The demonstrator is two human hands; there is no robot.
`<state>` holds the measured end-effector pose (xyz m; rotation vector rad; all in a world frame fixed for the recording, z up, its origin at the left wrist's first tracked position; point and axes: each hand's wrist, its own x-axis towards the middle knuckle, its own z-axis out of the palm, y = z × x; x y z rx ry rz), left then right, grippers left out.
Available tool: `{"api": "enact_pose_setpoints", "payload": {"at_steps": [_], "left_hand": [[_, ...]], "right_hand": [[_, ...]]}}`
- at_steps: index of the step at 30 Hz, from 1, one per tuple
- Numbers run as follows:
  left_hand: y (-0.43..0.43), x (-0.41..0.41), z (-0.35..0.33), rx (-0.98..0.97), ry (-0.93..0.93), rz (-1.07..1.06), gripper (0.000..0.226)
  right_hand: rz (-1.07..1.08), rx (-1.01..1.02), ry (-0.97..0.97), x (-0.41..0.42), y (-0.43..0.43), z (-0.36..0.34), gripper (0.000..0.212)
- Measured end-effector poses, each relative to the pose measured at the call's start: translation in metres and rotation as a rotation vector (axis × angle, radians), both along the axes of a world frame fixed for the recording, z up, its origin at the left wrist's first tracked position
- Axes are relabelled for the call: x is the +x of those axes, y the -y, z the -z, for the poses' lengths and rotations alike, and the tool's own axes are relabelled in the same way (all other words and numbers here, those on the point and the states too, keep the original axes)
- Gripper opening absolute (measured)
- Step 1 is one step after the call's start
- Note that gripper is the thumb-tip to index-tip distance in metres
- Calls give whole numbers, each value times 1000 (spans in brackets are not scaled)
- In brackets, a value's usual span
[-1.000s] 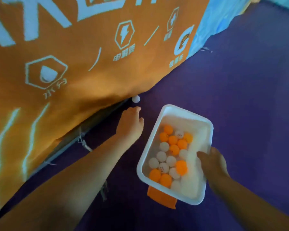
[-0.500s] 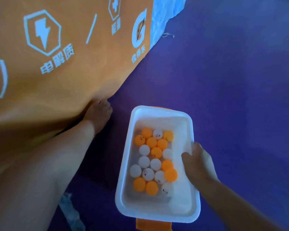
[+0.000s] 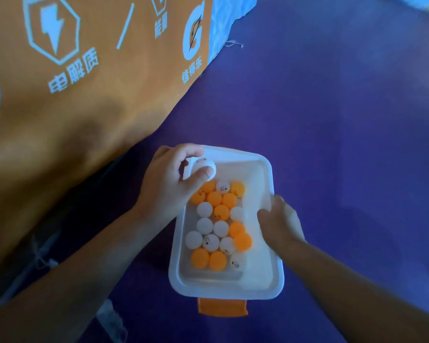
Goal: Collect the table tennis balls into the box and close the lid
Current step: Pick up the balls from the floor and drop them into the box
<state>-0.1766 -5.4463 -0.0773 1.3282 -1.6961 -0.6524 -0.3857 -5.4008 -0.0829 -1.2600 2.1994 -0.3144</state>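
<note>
A white rectangular box point(image 3: 258, 290) sits on the purple floor, holding several orange and white table tennis balls point(image 3: 221, 211). My left hand point(image 3: 169, 184) hovers over the box's far left corner, its thumb and fingers pinching a white ball point(image 3: 206, 167) just above the rim. My right hand point(image 3: 280, 221) grips the box's right wall, thumb inside. An orange latch tab point(image 3: 222, 306) sticks out from under the near edge. No lid is in sight.
An orange fabric banner point(image 3: 72, 107) with white print hangs along the left, its lower edge touching the purple floor point(image 3: 332, 120). A blue patterned cloth point(image 3: 223, 23) continues behind it at the top.
My left hand has pulled back from under the banner's edge with a white ball and now holds it over the box. The view has shifted closer to the box.
</note>
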Motion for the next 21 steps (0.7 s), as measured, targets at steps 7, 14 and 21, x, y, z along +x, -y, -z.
{"api": "enact_pose_setpoints", "payload": {"at_steps": [7, 14, 21], "left_hand": [[-52, -18, -3, 593, -11, -154, 61], [-88, -27, -19, 685, 96, -273, 17], [-116, -84, -55, 636, 106, -205, 19]], "right_hand": [[15, 12, -16, -1, -3, -1, 22], [-12, 12, 34, -16, -11, -4, 28], [-284, 299, 308, -104, -29, -54, 19]]}}
